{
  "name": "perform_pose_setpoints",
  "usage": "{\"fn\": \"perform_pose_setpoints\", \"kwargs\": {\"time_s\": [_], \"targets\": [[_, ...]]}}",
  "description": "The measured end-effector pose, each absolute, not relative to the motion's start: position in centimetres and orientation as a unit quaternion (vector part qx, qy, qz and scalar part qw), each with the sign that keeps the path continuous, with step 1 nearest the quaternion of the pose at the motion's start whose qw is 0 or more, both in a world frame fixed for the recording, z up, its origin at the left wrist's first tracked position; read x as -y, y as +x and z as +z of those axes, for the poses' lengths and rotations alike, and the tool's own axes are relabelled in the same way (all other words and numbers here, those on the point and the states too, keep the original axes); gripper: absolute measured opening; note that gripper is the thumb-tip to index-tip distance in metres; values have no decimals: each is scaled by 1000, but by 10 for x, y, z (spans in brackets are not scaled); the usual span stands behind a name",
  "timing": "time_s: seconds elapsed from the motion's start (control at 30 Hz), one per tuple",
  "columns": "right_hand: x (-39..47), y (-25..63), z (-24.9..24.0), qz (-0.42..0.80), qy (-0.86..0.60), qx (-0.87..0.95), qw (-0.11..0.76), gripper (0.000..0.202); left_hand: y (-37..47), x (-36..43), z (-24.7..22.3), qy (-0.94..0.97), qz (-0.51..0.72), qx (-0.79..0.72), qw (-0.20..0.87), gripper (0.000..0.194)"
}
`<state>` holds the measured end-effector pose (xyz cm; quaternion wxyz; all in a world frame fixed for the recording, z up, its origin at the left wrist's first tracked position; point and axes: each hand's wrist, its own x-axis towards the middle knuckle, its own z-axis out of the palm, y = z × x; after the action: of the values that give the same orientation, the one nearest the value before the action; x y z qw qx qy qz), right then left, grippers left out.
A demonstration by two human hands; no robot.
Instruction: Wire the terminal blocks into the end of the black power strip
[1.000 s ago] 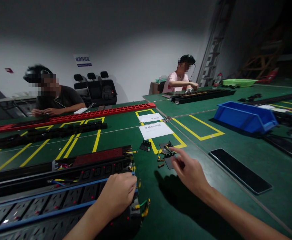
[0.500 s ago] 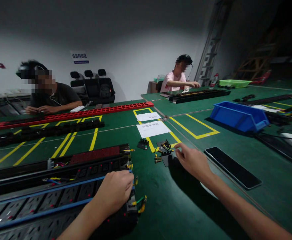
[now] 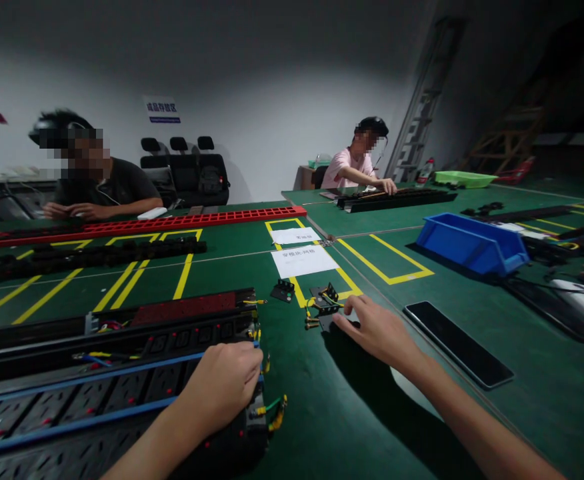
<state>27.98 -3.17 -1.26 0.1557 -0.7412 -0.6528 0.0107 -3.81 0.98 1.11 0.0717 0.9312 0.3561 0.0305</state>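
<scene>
My left hand (image 3: 229, 377) lies on the end of a black power strip with blue edges (image 3: 107, 397), its fingers curled down over that end and their tips hidden. Yellow and green wires with terminals (image 3: 276, 412) stick out of the strip's end. My right hand (image 3: 375, 328) is at a small group of black metal brackets (image 3: 328, 308), thumb and forefinger apart, fingertips at the edge of the nearest one. Several screws (image 3: 312, 323) lie just left of it. Another black bracket (image 3: 283, 291) sits apart, farther left.
A phone (image 3: 457, 343) lies right of my right hand, with a blue bin (image 3: 472, 247) beyond. Paper labels (image 3: 305, 261) and yellow tape mark the green table. A red slotted rail (image 3: 197, 219) crosses the back. Two people (image 3: 122, 187) (image 3: 355, 167) sit across the table.
My right hand has moved slightly left and down, closer to the nearest bracket. My left hand stays on the strip. The far right person's hand has lowered onto the black rail.
</scene>
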Motion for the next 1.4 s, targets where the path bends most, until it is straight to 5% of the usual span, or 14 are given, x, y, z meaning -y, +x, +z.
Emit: {"fn": "perform_pose_setpoints", "kwargs": {"time_s": [0.17, 0.43, 0.63, 0.9, 1.4], "targets": [[41, 285, -12, 29, -728, 678, 100, 47, -39, -9, 11, 933, 35, -351, 73, 26], [42, 285, -6, 33, -708, 704, 36, 25, -40, -9, 7, 936, 46, -343, 65, 26], [43, 281, -4, 59, -727, 679, 89, 24, -38, -9, 11, 932, 34, -353, 73, 27], [31, 266, -23, 72, -682, 665, 296, 37, -38, -8, 14, 933, 29, -352, 62, 25], [20, 281, -31, 60, -589, 759, 272, 45, -37, -8, 13, 935, 26, -348, 61, 24]]}}
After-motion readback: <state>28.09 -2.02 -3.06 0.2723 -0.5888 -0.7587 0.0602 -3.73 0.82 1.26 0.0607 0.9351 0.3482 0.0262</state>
